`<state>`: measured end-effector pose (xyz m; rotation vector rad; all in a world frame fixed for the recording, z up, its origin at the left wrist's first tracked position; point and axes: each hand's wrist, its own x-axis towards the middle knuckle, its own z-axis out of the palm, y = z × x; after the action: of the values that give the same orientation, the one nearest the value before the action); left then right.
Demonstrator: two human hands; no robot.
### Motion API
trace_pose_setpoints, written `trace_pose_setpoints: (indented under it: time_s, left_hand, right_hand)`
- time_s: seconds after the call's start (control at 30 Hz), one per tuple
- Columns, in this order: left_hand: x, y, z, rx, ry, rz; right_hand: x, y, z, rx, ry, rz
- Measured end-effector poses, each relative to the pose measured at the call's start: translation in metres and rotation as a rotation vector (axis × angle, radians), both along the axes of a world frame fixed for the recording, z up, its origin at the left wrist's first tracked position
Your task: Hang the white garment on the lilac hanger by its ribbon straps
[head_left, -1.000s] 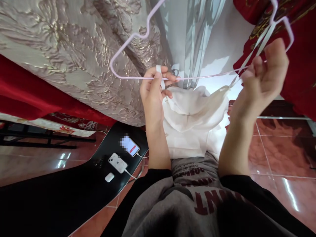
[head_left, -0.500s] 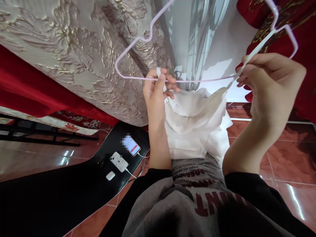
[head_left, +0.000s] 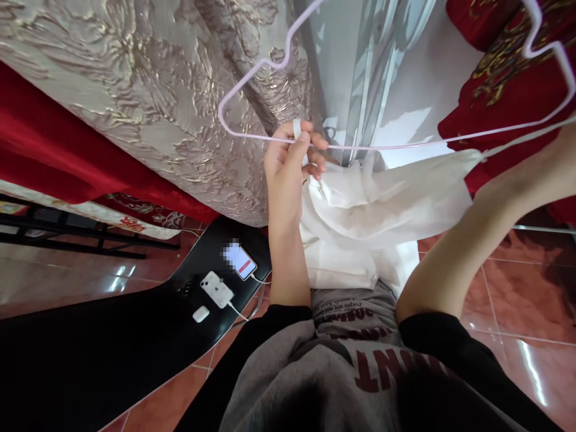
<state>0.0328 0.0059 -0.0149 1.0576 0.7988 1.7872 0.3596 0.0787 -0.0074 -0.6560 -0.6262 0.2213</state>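
Note:
My left hand (head_left: 290, 153) is closed at the lower bar of a lilac clothes hanger (head_left: 254, 70), pinching a short white strap (head_left: 297, 127) against it. From the bar's level down to my lap spreads a thin white cloth garment (head_left: 342, 258). One corner of it is drawn out to the right, where a narrow white strap (head_left: 517, 140) runs taut towards my right hand (head_left: 564, 159). That hand is cut off by the right edge of the view, and its fingers are out of sight. The hanger's top also lies beyond the frame.
To my left a black bench (head_left: 112, 348) carries two phones on cables, a white phone (head_left: 216, 289) and one with a lit screen (head_left: 240, 262), plus a small white case (head_left: 201, 314). Embossed beige fabric (head_left: 148, 108) and red gold-patterned cloth (head_left: 490, 90) hang on either side.
My right hand has moved out to the right, pulling the strap and stretching the garment's corner along. The hanger's right end has shifted right; my left hand stays nearly in place.

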Motion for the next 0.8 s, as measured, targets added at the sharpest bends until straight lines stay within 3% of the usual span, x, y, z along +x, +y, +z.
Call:
trace_pose_setpoints:
  time_s: [0.1, 0.2, 0.27, 0.33, 0.43, 0.6, 0.67, 0.73, 0.8]
  left_hand:
    - [0.005, 0.003, -0.001, -0.015, -0.052, -0.003]
    - [0.012, 0.003, 0.001, -0.015, -0.099, -0.034]
    - [0.014, 0.001, 0.003, -0.004, -0.109, -0.067]
    - [0.013, -0.002, 0.005, -0.004, -0.095, -0.078]
    - [0.003, -0.007, 0.006, -0.036, -0.112, 0.011]
    - [-0.034, -0.011, 0.001, 0.124, -0.159, 0.441]
    - [-0.050, -0.009, 0.000, 0.158, -0.099, 0.546]
    - [-0.062, -0.004, 0.004, 0.151, -0.041, 0.552]
    - [-0.068, 0.003, 0.012, 0.130, 0.028, 0.445]
  right_hand:
    - [-0.041, -0.028, 0.000, 0.208, -0.217, -0.220]
    - [-0.095, -0.056, 0.010, 0.139, -0.615, 0.048]
    - [-0.121, -0.063, 0.012, -0.115, -0.843, 0.230]
    - [-0.136, -0.061, 0.009, -0.385, -1.000, 0.283]
    - [-0.143, -0.051, -0.003, -0.516, -1.063, 0.206]
    - [-0.139, -0.051, -0.016, -0.431, -1.050, 0.096]
    - [-0.137, -0.054, -0.017, -0.409, -1.068, 0.095]
    - [-0.135, -0.056, -0.018, -0.393, -1.103, 0.103]
    - [-0.134, -0.057, -0.018, -0.377, -1.128, 0.102]
